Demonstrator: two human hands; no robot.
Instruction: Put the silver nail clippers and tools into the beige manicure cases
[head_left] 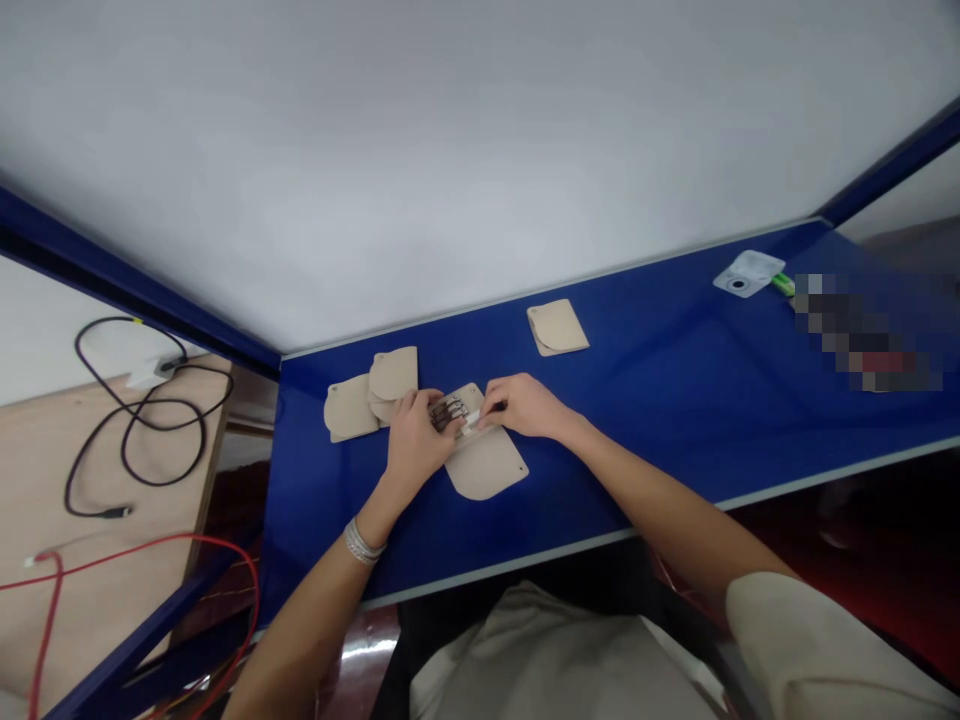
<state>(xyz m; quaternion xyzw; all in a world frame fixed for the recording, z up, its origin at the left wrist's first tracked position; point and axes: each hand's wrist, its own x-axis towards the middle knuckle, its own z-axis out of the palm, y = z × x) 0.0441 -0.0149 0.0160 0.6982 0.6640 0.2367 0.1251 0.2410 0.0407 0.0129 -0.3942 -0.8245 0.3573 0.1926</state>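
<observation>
A rounded tan panel (486,466), possibly leather, lies near the front edge of the blue tabletop (660,400), a dark wire-like metal piece (448,412) and a white strip (472,421) on its far end. Similar overlapping panels (393,372) sit left of it, towards the left edge. Another tan panel (556,327) lies alone near the back edge.

The light here is bright and even, and my left hand (412,450) and right hand (526,405) cast only faint, soft shadows on the blue tabletop (660,400). White glare flashes off the dark floor (367,645) near me. The wide lens bends the table's edges toward the corners, and a coarse pixelated patch (870,330) blurs the far right.
</observation>
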